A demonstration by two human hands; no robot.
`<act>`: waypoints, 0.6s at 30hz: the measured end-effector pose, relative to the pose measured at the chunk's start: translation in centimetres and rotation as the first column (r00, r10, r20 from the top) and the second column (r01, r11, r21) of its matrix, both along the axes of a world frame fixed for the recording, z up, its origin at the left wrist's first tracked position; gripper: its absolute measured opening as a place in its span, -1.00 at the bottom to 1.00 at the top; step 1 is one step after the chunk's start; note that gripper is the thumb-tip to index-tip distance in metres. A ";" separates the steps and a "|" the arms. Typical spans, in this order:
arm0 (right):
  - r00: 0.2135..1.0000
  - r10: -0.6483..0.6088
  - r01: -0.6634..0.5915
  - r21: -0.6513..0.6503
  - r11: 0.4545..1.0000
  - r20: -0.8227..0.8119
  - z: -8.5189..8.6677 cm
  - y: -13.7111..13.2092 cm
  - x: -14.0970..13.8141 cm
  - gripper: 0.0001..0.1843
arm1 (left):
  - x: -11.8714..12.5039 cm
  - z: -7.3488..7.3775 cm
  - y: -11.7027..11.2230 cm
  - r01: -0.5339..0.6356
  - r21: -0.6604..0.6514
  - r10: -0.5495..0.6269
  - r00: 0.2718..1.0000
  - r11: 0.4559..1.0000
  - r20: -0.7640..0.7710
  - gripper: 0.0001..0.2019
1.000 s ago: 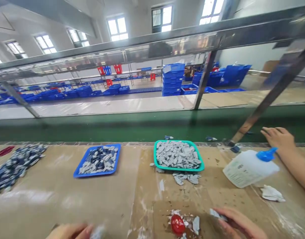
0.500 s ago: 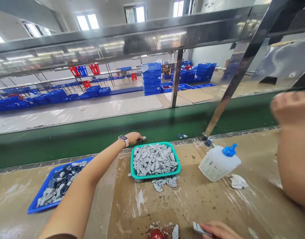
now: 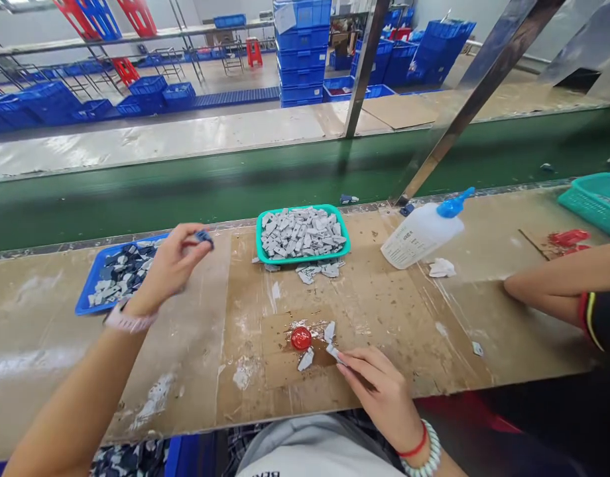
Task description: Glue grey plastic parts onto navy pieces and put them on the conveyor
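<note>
My left hand [image 3: 170, 268] is up over the blue tray [image 3: 92, 285], fingers and thumb closed on a dark blue chip [image 3: 204, 238]. The tray holds a heap of grey and blue chips. Moving right along the bench [image 3: 46, 344], the teal tray [image 3: 303, 261] sits near the back edge, piled with grey chips, with loose chips [image 3: 315, 271] just in front. Below it, on the cardboard pad [image 3: 280, 371], a red blob [image 3: 301, 338] lies beside two grey chips [image 3: 305, 359]. My right hand [image 3: 379, 397] pinches a grey chip [image 3: 333, 353] at the pad's right edge. Next come a squeeze bottle [image 3: 414, 238] with a blue nozzle and a white rag [image 3: 441, 267]. Far right, another person's hand [image 3: 521, 288] rests on the bench, and a teal basket [image 3: 596, 202] sits at the back corner.
</note>
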State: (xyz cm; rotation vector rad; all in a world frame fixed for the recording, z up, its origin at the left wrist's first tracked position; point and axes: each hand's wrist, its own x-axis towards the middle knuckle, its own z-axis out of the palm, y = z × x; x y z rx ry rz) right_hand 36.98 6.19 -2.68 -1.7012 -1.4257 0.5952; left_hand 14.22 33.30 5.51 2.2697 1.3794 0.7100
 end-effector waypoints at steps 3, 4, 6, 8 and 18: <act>0.994 0.064 -0.061 -0.033 0.998 0.089 -0.3 -0.2 -0.3 -0.71 | -3.8 -0.6 -6.7 0.047 -0.090 -0.018 0.955 0.995 0.295 -0.60; 0.989 0.086 -0.081 -0.045 0.996 0.122 -0.3 -0.2 -0.4 -0.70 | -4.6 -1.0 -8.9 0.028 -0.138 0.029 0.920 0.990 0.390 -0.61; 0.974 0.132 -0.121 -0.067 0.990 0.185 -0.3 -0.2 -0.5 -0.69 | -5.6 -2.1 -12.7 -0.029 -0.248 0.158 0.842 0.968 0.517 -0.62; 0.961 0.158 -0.146 -0.070 0.987 0.226 -0.2 -0.2 -0.5 -0.68 | -6.0 -3.3 -15.6 -0.056 -0.340 0.260 0.762 0.939 0.593 -0.64; 0.969 0.201 -0.197 -0.039 0.980 0.145 -0.5 0.1 -1.4 -0.75 | -3.2 -6.6 -20.0 0.096 -0.563 0.362 0.675 0.821 0.643 -0.82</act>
